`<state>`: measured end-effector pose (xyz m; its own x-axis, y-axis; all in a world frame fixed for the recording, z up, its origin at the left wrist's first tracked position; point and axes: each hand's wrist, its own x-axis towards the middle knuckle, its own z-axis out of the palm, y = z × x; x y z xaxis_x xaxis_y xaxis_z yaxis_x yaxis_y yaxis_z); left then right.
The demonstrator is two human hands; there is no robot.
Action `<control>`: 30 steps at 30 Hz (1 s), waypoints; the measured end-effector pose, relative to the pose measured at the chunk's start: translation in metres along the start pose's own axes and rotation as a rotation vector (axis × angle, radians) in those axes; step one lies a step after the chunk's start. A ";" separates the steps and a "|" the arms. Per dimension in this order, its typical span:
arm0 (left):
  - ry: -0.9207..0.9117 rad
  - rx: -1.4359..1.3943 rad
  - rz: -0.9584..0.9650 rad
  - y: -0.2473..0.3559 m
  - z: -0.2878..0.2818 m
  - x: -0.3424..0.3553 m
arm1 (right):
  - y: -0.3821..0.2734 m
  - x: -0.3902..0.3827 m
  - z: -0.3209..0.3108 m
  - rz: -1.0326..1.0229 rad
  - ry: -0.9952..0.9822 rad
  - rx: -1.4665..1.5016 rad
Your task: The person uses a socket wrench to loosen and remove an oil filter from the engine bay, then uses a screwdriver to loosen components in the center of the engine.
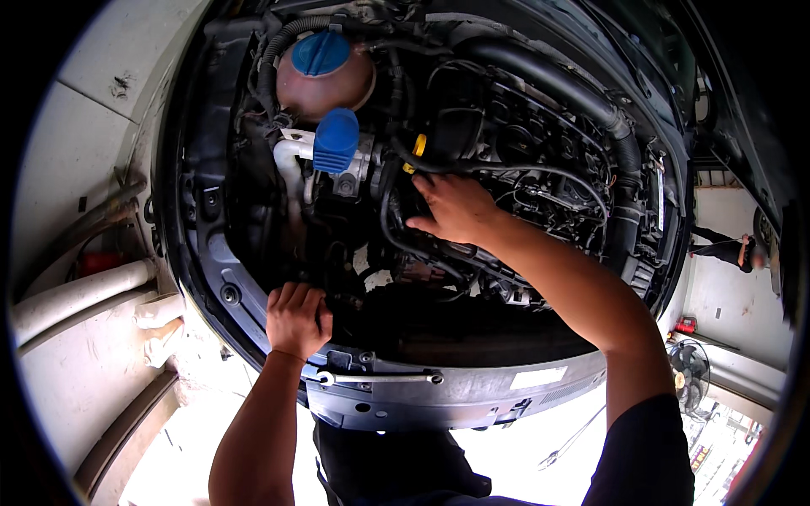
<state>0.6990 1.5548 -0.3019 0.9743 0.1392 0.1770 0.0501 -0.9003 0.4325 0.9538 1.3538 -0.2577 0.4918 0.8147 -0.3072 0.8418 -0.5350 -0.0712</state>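
I look down into an engine bay. My left hand [297, 319] has its fingers curled over something dark at the front left, hidden by the fingers. My right hand [447, 207] rests among hoses [396, 236] at the middle, fingers spread, fingertips just below a yellow dipstick handle [418, 148]. Above and left of it sit a pink coolant reservoir [316, 88] with a blue cap [321, 52] and a second blue cap [336, 135]. A combination wrench [380, 379] lies on the front crossmember [481, 392].
The raised hood [742, 126] is at the right. Beyond the car are pale walls [76, 371], large pipes [84, 299] at the left, a standing fan [690, 375], a red object [686, 325] and another person [730, 244] in dark clothing at the far right.
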 end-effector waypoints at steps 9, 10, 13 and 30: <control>0.008 -0.009 0.012 0.002 0.002 0.000 | 0.006 -0.005 0.008 -0.104 0.059 -0.260; 0.005 -0.007 0.007 0.001 0.002 -0.001 | 0.007 -0.008 0.007 -0.165 0.066 -0.218; 0.019 0.013 -0.007 -0.001 0.003 -0.002 | 0.000 -0.009 0.000 -0.083 0.111 0.033; 0.008 -0.019 0.022 0.003 0.002 0.001 | -0.013 -0.001 -0.004 0.265 -0.105 0.196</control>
<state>0.7005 1.5515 -0.3028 0.9733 0.1229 0.1938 0.0243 -0.8950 0.4455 0.9436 1.3610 -0.2529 0.6533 0.6196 -0.4351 0.6240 -0.7661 -0.1540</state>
